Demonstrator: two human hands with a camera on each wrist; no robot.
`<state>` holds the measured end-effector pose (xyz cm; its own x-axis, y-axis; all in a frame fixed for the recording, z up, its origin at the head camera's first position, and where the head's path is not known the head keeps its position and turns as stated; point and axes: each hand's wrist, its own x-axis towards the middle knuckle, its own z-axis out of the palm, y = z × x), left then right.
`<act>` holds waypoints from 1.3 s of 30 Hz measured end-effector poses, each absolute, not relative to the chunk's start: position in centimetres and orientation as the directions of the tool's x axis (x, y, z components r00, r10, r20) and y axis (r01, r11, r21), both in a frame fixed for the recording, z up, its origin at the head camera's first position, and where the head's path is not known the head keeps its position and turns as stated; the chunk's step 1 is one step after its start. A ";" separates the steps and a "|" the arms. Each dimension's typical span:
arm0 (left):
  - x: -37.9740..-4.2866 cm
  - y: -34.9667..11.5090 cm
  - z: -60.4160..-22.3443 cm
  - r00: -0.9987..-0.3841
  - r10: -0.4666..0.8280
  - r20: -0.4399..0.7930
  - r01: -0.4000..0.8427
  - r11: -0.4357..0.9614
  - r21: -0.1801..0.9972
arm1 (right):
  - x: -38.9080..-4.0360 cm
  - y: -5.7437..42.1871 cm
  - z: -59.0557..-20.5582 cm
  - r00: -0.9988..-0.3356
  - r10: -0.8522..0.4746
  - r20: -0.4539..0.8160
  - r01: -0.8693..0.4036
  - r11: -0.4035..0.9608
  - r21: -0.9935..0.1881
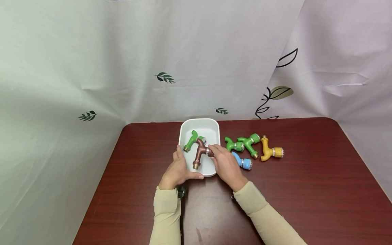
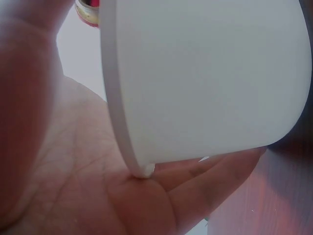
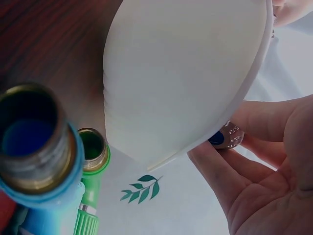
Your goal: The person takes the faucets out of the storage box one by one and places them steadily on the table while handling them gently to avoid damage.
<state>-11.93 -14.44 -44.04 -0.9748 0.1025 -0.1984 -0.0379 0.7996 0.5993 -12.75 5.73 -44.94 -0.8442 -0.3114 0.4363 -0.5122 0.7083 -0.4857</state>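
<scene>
A white plastic tub (image 1: 211, 131) stands in front of me. My left hand (image 1: 177, 170) rests against its near-left corner, fingers straight along the left wall and thumb along the near wall. With the right hand (image 1: 226, 166) I pinch a brown tap (image 1: 199, 151) by its knob, inside the tub's outline. The tap's brass threaded end points toward me; whether it touches the bottom I cannot tell. Beside it in the tub lies a green tap (image 1: 192, 139), its knob partly hidden by the brown one. In the right wrist view the brown tap's knob (image 3: 231, 136) shows between thumb and fingers.
Right of the tub lie two green taps (image 1: 237, 146) (image 1: 249, 143), a blue tap (image 1: 246, 164) partly behind my right hand, and a yellow tap (image 1: 267, 151). All sit on a dark red wooden table (image 1: 306, 190). Pale patterned cloth (image 1: 196, 68) hangs behind its far edge.
</scene>
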 end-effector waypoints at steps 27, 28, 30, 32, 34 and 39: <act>-12.0 -14.4 -44.1 -0.978 0.094 -0.187 -0.038 0.799 0.600 | -11.1 8.1 -44.3 -0.849 -0.267 0.456 -0.494 0.708 -0.505; -12.0 -14.4 -44.1 -0.977 0.093 -0.191 -0.041 0.800 0.599 | -11.0 8.2 -44.3 -0.849 -0.267 0.456 -0.494 0.709 -0.504; -12.0 -14.4 -44.1 -0.976 0.091 -0.196 -0.045 0.802 0.596 | -10.9 8.3 -44.3 -0.848 -0.267 0.458 -0.495 0.708 -0.504; -12.0 -14.4 -44.1 -0.976 0.090 -0.197 -0.047 0.801 0.597 | -10.7 8.5 -44.3 -0.846 -0.267 0.462 -0.498 0.704 -0.506; -12.0 -14.4 -44.2 -0.977 0.088 -0.196 -0.048 0.801 0.597 | -10.6 8.7 -44.3 -0.842 -0.265 0.470 -0.504 0.695 -0.512; -12.1 -14.4 -44.2 -0.977 0.085 -0.198 -0.052 0.800 0.598 | -10.3 9.1 -44.3 -0.834 -0.257 0.489 -0.514 0.685 -0.516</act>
